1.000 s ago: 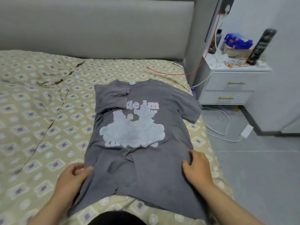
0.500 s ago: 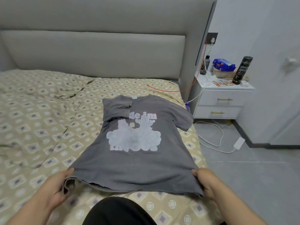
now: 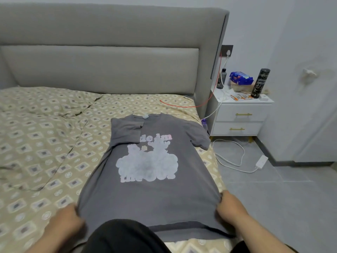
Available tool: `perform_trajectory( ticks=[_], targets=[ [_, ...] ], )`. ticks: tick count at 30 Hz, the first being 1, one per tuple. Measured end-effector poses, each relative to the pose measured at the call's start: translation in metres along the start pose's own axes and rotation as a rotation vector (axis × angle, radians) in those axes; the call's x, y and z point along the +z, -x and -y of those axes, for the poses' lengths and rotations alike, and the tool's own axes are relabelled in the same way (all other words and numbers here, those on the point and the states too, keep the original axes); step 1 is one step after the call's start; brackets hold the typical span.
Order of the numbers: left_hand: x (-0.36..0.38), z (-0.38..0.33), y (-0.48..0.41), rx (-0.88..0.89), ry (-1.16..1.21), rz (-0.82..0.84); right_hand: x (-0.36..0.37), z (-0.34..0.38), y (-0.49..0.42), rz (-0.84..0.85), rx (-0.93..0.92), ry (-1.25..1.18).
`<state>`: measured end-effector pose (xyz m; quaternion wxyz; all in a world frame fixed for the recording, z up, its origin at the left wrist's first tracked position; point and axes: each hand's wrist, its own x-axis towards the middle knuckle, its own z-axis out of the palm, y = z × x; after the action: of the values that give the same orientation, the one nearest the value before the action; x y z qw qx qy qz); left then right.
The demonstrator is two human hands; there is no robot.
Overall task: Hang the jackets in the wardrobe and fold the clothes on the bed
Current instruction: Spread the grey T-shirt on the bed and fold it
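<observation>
A: Tee (image 3: 155, 198)?
B: Dark grey. Print (image 3: 147, 165) whitish, pink lettering on top.
A: Sheet (image 3: 45, 143)?
B: Beige, repeating diamonds with grey squares, pale rings between.
A: Headboard (image 3: 109, 70)?
B: Plain light grey.
A: Right side?
B: Nightstand (image 3: 240, 117) white, handles (image 3: 243, 114) gold. Flask (image 3: 259, 83) black, pale speckle. Pack (image 3: 240, 77) blue. Cable (image 3: 182, 105) red, cord (image 3: 235, 161) white. Floor (image 3: 291, 207) grey tiles, wall (image 3: 264, 24) off-white.
</observation>
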<state>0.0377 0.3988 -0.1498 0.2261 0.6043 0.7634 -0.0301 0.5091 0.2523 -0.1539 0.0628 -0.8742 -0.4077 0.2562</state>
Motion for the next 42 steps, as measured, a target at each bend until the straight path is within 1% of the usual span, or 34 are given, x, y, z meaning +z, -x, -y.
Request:
perform_trajectory(
  ticks=[2,4,6,8,12,14,17,19,23,25,27,31,33,35,37,39,40,42],
  targets=[
    [-0.003,-0.023,-0.007,0.124,-0.039,-0.099,-0.002,0.008,0.001,-0.098,-0.135,0.115],
    [-0.004,-0.053,-0.012,0.27,-0.07,-0.152,-0.003,0.018,0.001,-0.163,-0.277,0.139],
    [-0.001,-0.088,-0.013,0.42,-0.03,-0.136,-0.001,0.025,-0.002,-0.189,-0.376,0.138],
    [0.008,-0.121,-0.012,0.566,0.001,-0.112,0.0,0.028,-0.008,-0.187,-0.433,0.12],
    [0.038,-0.182,-0.012,0.675,-0.057,-0.022,0.011,0.032,-0.028,-0.182,-0.516,0.128],
    [0.054,-0.211,-0.015,0.722,-0.073,-0.005,0.019,0.032,-0.039,-0.183,-0.52,0.141],
    [0.073,-0.247,-0.03,0.775,-0.115,0.006,0.032,0.032,-0.059,-0.19,-0.5,0.171],
    [0.08,-0.273,-0.047,0.796,-0.133,0.009,0.033,0.033,-0.077,-0.193,-0.472,0.107],
    [0.089,-0.327,-0.091,0.79,-0.082,0.018,0.01,0.038,-0.129,-0.179,-0.31,-0.397],
    [0.096,-0.353,-0.114,0.793,-0.093,0.003,-0.003,0.04,-0.164,-0.204,-0.22,-0.535],
    [0.104,-0.379,-0.136,0.817,-0.156,-0.027,-0.017,0.044,-0.199,-0.216,-0.118,-0.657],
    [0.117,-0.431,-0.174,0.882,-0.214,-0.076,-0.04,0.066,-0.271,-0.174,0.051,-1.02],
    [0.116,-0.459,-0.191,0.912,-0.208,-0.077,-0.046,0.077,-0.305,-0.171,0.095,-1.029],
    [0.115,-0.483,-0.203,0.946,-0.188,-0.053,-0.05,0.085,-0.335,-0.17,0.178,-1.011],
    [0.12,-0.494,-0.209,0.984,-0.241,-0.037,-0.051,0.086,-0.357,-0.116,0.255,-1.083],
    [0.125,-0.494,-0.21,1.009,-0.287,-0.06,-0.051,0.083,-0.37,-0.088,0.273,-1.125],
    [0.128,-0.492,-0.211,1.015,-0.271,-0.069,-0.048,0.081,-0.377,-0.126,0.251,-1.101],
    [0.127,-0.487,-0.212,1.029,-0.189,-0.079,-0.047,0.076,-0.383,-0.272,0.177,-1.036]
  ],
)
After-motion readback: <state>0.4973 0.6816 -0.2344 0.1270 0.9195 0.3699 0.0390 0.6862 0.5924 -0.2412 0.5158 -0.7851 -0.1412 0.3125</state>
